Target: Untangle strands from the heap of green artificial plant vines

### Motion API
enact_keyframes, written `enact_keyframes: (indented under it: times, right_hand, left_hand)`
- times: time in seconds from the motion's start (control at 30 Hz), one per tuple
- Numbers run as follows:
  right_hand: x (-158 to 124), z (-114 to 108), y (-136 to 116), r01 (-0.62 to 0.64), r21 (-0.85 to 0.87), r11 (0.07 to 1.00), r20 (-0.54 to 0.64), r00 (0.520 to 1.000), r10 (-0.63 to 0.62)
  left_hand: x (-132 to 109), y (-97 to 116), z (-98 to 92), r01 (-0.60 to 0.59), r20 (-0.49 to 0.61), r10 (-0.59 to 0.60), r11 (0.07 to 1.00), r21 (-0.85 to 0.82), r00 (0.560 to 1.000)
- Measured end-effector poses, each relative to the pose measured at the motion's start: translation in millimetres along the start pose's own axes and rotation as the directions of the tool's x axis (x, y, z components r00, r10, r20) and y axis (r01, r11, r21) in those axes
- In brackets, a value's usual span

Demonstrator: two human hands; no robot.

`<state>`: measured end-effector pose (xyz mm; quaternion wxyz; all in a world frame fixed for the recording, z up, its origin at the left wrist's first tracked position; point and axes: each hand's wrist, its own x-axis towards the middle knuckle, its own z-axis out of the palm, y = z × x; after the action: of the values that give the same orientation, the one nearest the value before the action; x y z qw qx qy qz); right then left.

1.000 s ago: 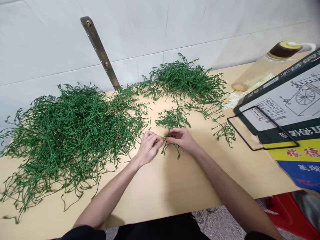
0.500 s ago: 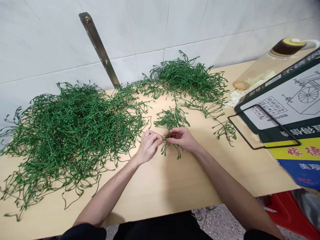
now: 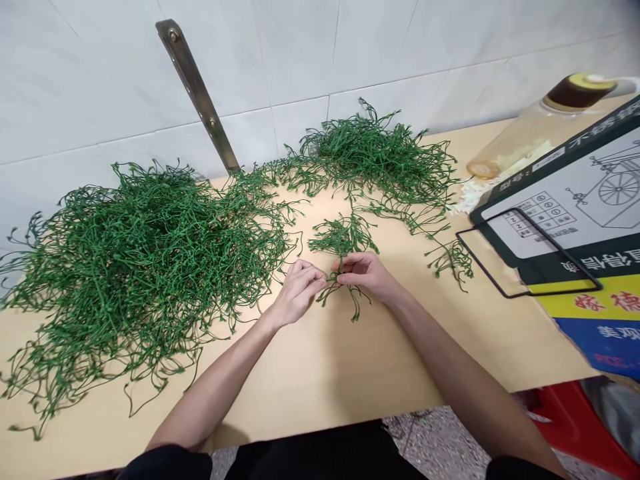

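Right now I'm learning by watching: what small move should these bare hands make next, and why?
Perhaps the bare left hand could tug gently leftward while the bare right hand steadies the thin green branching stems, since both hands seem to pinch them with a short stretch between.

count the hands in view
2: the left hand, beside the large green pile; the right hand, holding the small green bunch. No others show.
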<state>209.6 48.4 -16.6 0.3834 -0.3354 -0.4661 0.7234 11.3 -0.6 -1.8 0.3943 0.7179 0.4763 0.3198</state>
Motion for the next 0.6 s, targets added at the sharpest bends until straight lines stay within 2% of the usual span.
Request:
enact_keyframes:
  times: [0.27,0.43,0.6]
  right_hand:
    - [-0.3,1.9,0.4,0.026,-0.016,1.0,0.081,0.996,-0.025]
    - [-0.7,6.0,-1.4,0.04,0.011,0.999,0.038,0.998,-0.041]
    - [0.6,6.9,0.0,0.074,-0.002,0.997,-0.064,0.995,-0.074]
  left_hand:
    - [1.0,3.9,-2.6,0.055,0.036,-0.054,0.998,-0.037,0.998]
    - [0.6,0.8,-1.9,0.024,0.017,-0.023,0.999,-0.036,1.0]
    - [0.6,-2.4,0.9,-0.08,0.008,0.08,0.995,0.06,0.997]
